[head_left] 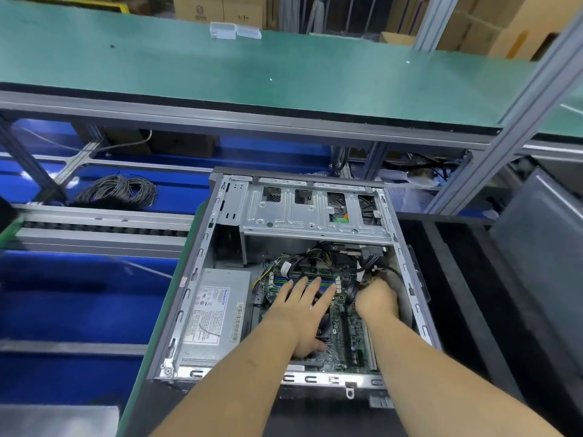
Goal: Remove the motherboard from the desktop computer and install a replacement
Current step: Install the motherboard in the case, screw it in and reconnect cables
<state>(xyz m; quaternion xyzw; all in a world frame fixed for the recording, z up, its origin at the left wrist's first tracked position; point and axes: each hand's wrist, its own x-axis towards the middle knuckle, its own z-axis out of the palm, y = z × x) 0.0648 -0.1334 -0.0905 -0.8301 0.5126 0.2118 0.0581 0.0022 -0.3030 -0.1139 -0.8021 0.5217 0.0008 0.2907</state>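
Observation:
An open desktop computer case (202, 269) lies on its side in front of me. The green motherboard (353, 339) sits in its right half, partly hidden by my hands. My left hand (307, 313) lies flat on the board with straight fingers reaching to the blue memory slots (284, 282). My right hand (377, 301) is curled at the board's right edge among black cables (318, 257); its fingertips are hidden, and what they hold cannot be made out.
A grey power supply (214, 313) fills the case's left half. A metal drive cage (315, 212) spans the far end. A coil of grey cable (116, 190) lies at left on a blue surface. A green shelf (252, 67) runs above.

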